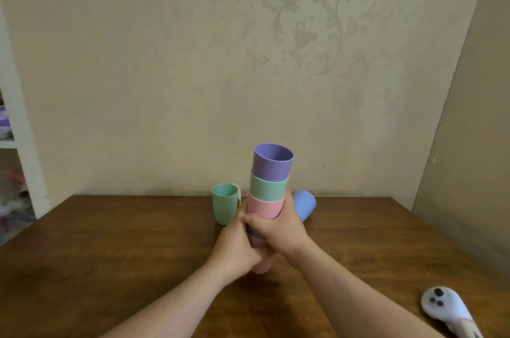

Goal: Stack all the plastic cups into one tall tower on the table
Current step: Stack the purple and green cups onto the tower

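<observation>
Both the left hand (237,243) and right hand (278,230) clasped the nested cup stack (269,188) low; light, stiff, slick plastic, likely top-heavy above the hands.

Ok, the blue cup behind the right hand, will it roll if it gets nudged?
Probably. The blue cup seems to lie tilted on its round side on the table, so a nudge may roll it, likely curving since it tapers. It looks like light plastic, so easy to shift.

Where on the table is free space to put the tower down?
Bare wood lies left of the green cup and between the blue cup and the white controller. The middle is crowded around the tower.
</observation>
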A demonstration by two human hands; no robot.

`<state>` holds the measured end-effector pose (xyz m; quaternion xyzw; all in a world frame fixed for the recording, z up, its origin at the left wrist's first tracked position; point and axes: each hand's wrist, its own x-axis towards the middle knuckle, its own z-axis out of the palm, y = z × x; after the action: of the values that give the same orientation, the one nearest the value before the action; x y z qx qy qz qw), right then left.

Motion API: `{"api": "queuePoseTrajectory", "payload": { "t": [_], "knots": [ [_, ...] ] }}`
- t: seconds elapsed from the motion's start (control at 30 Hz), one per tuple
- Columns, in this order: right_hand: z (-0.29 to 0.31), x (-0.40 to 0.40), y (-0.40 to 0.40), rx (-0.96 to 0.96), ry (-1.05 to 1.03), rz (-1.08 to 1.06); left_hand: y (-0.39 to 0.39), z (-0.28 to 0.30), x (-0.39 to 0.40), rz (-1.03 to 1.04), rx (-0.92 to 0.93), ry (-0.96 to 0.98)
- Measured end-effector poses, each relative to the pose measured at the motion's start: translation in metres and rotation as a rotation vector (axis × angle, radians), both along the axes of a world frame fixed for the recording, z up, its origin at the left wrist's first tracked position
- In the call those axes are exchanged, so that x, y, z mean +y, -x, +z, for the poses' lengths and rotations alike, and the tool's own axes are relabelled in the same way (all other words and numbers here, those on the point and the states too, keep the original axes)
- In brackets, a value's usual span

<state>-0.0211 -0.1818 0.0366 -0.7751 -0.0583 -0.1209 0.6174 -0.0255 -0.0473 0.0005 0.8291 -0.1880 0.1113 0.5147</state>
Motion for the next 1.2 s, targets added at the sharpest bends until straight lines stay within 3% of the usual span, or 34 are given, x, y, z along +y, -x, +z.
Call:
{"api": "queuePoseTrajectory", "payload": {
  "t": [0.13, 0.33, 0.43, 0.5, 0.6, 0.67, 0.83, 0.9, 0.97, 1.1, 1.2],
  "knots": [
    [-0.015, -0.003, -0.01, 0.015, 0.0, -0.023, 0.0, -0.041, 0.042, -0.064, 0.098, -0.325],
    [-0.013, -0.006, -0.03, -0.01, 0.004, -0.05, -0.062, -0.002, 0.057, 0.36, -0.177, -0.412],
    [-0.016, -0.003, -0.037, -0.033, -0.007, -0.055, -0.09, 0.034, 0.054, 0.511, -0.128, -0.389],
    [-0.018, -0.003, -0.04, -0.049, -0.015, -0.059, -0.105, 0.051, 0.051, 0.478, 0.001, -0.511],
    [-0.021, -0.003, -0.042, -0.053, -0.019, -0.056, -0.122, 0.054, 0.052, 0.287, 0.195, -0.958],
    [-0.021, -0.004, -0.042, -0.058, -0.027, -0.054, -0.127, 0.047, 0.051, 0.177, 0.222, -1.109],
    [-0.024, -0.004, -0.043, -0.075, -0.037, -0.041, -0.118, 0.036, 0.059, 0.27, 0.129, -0.906],
    [-0.024, -0.003, -0.043, -0.08, -0.047, -0.04, -0.109, 0.032, 0.072, 0.29, 0.138, -0.724],
    [-0.023, -0.003, -0.043, -0.08, -0.062, -0.03, -0.095, 0.023, 0.08, 0.282, 0.196, -0.401],
    [-0.019, -0.002, -0.041, -0.067, -0.07, -0.024, -0.056, -0.003, 0.075, 0.274, 0.528, 0.349],
    [-0.015, -0.003, -0.036, -0.058, -0.072, -0.006, -0.042, 0.002, 0.08, 0.188, 0.688, 0.678]
  ]
}}
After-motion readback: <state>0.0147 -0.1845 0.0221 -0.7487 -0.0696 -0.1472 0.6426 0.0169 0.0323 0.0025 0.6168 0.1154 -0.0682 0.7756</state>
